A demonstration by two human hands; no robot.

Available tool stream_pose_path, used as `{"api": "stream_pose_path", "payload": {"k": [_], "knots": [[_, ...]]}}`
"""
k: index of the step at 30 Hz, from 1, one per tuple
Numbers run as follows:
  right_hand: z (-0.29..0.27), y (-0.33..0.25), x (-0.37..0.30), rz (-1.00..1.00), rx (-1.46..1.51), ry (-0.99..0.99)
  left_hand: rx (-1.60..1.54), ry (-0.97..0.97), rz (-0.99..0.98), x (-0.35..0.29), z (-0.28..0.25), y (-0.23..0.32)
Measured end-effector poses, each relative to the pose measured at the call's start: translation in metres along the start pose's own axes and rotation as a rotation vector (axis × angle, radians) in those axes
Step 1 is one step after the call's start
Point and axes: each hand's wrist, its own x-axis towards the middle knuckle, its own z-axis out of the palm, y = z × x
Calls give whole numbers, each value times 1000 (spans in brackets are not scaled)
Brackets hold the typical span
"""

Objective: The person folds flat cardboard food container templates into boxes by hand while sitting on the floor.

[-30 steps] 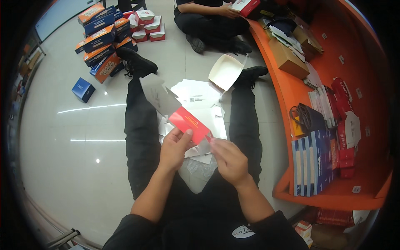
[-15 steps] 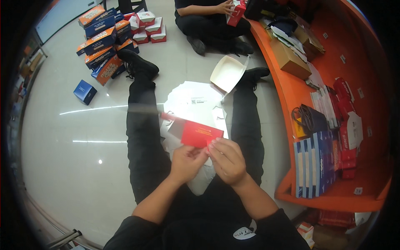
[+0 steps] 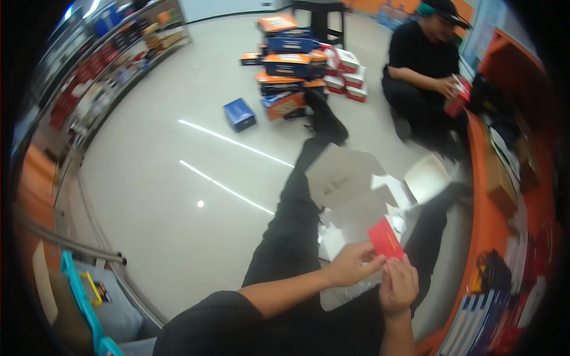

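Observation:
Between my legs I hold a red cardboard piece [image 3: 386, 238] with small yellow print, tilted up from my fingers. My left hand [image 3: 356, 264] pinches its lower left edge. My right hand [image 3: 399, 286] is closed on its lower right corner, close beside the left. Just beyond lies a flat, folded-edge carton blank [image 3: 345, 184], pale grey with blurred dark marks, partly over my left leg. Whether the red piece joins this blank I cannot tell. An open cream-coloured box [image 3: 427, 178] sits beyond it, near my right foot.
Orange-and-blue boxes [image 3: 290, 66] are stacked beyond my left foot, with red-and-white boxes [image 3: 350, 77] beside them. A single blue box [image 3: 239, 114] stands on the floor. Another person [image 3: 424, 77] sits at far right holding a red box [image 3: 457, 96]. An orange shelf [image 3: 475, 237] runs along my right.
My view has swung left, so everything sits farther right in the picture. Both hands keep hold of the red piece, which now tilts more upright. The blank now appears greyer.

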Motion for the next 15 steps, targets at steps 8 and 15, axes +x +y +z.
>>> {"api": "stream_pose_path", "payload": {"k": [8,15], "knots": [[8,0,2,-5,32,-52,-316,46,-10,-1,1,-4],[4,0,0,-64,-81,-63,-177,26,28,-1,-3,5]]}}
